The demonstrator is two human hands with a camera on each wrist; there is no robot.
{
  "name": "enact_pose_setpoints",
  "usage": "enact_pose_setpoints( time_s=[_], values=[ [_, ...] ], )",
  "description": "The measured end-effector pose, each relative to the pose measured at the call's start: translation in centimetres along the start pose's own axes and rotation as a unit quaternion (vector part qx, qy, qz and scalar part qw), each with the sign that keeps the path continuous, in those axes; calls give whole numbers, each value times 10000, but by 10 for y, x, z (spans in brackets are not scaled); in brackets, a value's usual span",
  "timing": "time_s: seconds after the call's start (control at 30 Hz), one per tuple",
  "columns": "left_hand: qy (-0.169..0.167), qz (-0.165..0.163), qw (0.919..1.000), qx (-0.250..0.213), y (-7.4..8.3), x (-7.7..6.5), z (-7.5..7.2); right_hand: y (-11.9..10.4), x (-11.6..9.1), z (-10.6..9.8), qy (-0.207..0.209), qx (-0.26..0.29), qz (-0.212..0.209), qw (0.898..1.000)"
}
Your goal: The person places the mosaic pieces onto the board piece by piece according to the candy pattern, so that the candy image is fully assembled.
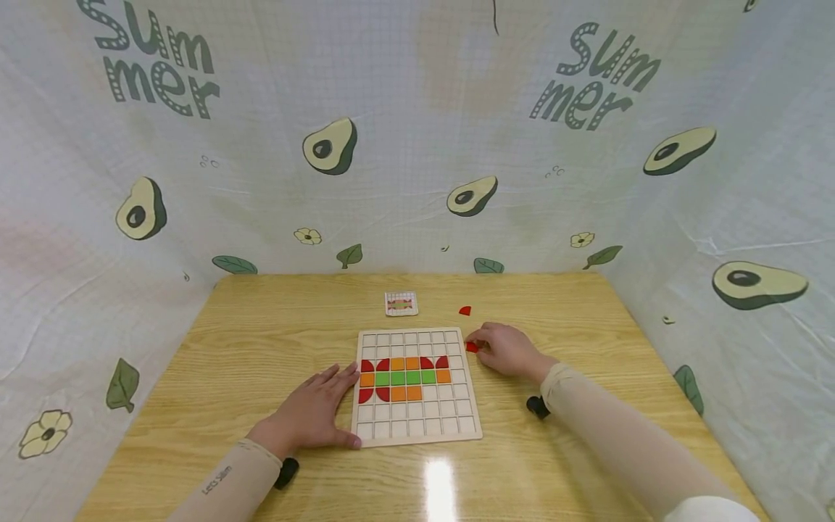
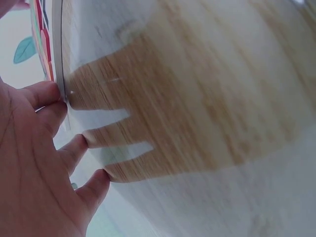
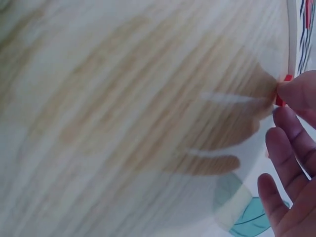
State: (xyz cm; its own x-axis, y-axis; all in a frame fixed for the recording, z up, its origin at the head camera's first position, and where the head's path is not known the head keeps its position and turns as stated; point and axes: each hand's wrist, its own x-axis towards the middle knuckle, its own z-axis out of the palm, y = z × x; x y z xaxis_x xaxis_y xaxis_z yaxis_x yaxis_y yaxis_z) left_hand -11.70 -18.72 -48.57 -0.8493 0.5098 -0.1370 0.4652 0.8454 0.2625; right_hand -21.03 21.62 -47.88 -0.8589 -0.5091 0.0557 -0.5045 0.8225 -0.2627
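A wooden grid board (image 1: 417,439) lies on the table, with three rows of tiles in its middle-left cells: red quarter-circles (image 1: 364,396), orange squares (image 1: 399,394) and green squares (image 1: 397,378). My left hand (image 1: 315,409) rests against the board's left side, its fingers spread and the thumb at the near-left corner. In the left wrist view, fingertips (image 2: 49,94) touch the board's edge. Just off the board's right edge, my right hand (image 1: 505,349) pinches a red tile (image 1: 472,347) between thumb and finger. The right wrist view shows only a sliver of this tile (image 3: 284,91).
Behind the board lies a small pattern card (image 1: 401,304). Another red quarter-circle tile (image 1: 465,311) sits on the wooden table (image 1: 280,312), beyond my right hand. A printed cloth (image 1: 404,94) hangs around the table's back and sides.
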Motion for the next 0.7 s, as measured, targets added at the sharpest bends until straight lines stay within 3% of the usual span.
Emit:
enact_pose_setpoints(
  time_s=[0.7],
  values=[
    [-46,-42,9999,-117,2,-1,-2,-1,0,-1,205,-184,-547,9981]
  ],
)
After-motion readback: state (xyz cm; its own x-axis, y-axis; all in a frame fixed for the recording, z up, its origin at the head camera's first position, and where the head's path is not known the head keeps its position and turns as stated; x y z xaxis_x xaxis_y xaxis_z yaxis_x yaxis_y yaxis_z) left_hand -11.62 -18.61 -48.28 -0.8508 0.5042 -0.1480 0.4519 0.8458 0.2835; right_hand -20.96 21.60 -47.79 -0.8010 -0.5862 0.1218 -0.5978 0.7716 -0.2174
